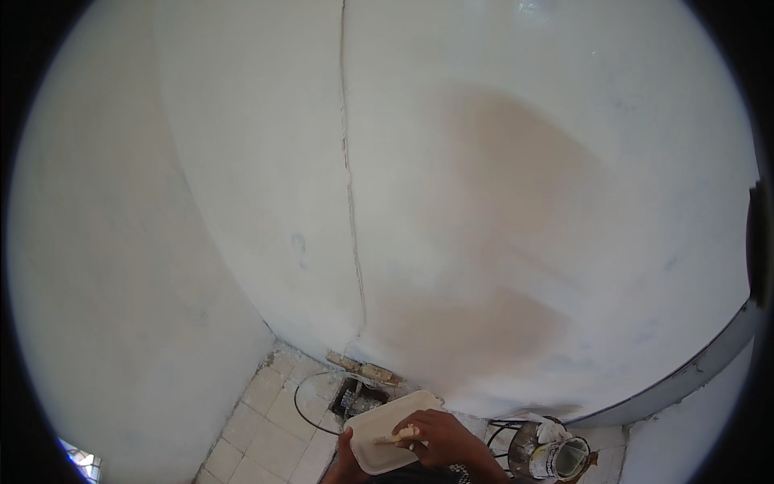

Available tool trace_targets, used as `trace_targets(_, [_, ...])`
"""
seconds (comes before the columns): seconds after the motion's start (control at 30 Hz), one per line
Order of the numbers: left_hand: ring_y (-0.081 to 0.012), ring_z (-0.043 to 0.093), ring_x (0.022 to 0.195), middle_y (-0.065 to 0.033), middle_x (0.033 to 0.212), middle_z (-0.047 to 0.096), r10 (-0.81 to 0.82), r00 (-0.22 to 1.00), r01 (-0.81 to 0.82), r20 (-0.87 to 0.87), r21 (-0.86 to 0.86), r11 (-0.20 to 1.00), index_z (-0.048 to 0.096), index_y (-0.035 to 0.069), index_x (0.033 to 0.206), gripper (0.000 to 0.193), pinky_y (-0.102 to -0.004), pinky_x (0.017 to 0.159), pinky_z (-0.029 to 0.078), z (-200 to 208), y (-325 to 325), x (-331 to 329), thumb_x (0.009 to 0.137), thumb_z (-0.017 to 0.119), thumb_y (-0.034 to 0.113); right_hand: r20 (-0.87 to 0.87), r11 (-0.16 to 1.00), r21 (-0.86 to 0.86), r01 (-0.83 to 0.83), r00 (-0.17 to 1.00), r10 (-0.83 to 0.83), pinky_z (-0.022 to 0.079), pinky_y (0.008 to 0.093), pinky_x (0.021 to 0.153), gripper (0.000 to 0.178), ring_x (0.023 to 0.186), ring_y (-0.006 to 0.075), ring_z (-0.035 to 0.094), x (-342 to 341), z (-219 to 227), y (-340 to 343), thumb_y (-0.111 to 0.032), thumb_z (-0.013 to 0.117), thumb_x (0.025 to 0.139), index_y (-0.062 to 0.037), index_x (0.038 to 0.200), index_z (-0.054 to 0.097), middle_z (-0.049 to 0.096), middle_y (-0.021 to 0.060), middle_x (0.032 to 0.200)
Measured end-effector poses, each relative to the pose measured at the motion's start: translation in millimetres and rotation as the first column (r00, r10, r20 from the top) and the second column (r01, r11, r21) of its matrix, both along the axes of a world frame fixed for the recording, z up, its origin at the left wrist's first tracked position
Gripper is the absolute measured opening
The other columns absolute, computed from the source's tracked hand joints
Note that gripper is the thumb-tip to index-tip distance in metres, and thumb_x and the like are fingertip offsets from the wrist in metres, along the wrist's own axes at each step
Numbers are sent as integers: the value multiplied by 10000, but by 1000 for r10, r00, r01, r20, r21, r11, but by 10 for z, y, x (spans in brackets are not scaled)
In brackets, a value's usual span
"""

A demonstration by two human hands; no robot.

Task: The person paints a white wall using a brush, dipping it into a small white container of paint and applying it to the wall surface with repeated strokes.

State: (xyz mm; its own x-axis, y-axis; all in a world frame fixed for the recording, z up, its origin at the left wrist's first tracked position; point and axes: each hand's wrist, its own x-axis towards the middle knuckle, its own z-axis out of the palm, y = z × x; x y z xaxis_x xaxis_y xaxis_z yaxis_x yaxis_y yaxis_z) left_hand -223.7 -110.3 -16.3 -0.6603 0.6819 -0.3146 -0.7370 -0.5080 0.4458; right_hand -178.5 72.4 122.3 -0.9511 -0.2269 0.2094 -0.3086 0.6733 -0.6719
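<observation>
Before the big white wall (468, 226), I see the shallow tray (368, 429), probably light and stiff; its rim suits the left hand's (347, 458) grip, clasping it there. Over it, the right hand (443, 436) pinches a small pale tool (392, 439), likely light, by one end.

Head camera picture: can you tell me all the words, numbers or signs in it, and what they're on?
Nothing here can be read.
Pale container, lower right: dark marks on its side, too small and blurred to read.
Tray: no writing shows.
Pale thing in the right hand: no writing shows.
Wall: smudges and a long groove, no letters.
</observation>
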Motion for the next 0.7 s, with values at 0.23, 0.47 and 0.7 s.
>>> trace_targets(0.23, [-351,467,1185,-194,1306,451,86,996,-87,-15,-70,994,319,51,1372,737,-490,973,394,253,176,15,863,284,583,-176,999,41,-32,984,39,495,334,724,406,815,225,600,-69,108,177,-3,646,551,-120,937,606,620,10,899])
trace_targets(0.47, [-352,474,1183,-197,1322,444,49,998,-51,47,63,997,305,35,1376,727,-470,997,378,210,255,-82,857,376,539,-153,996,82,-24,988,36,494,330,721,392,808,220,604,28,8,146,6,637,557,-109,931,606,622,0,894])
trace_targets(0.7, [-341,485,1176,-189,1311,459,-86,993,80,77,86,993,313,33,1371,733,-464,994,380,135,50,-337,856,386,549,-41,996,-26,85,995,-86,496,332,714,293,802,220,611,-85,124,-73,-1,671,619,-117,885,634,623,3,876])
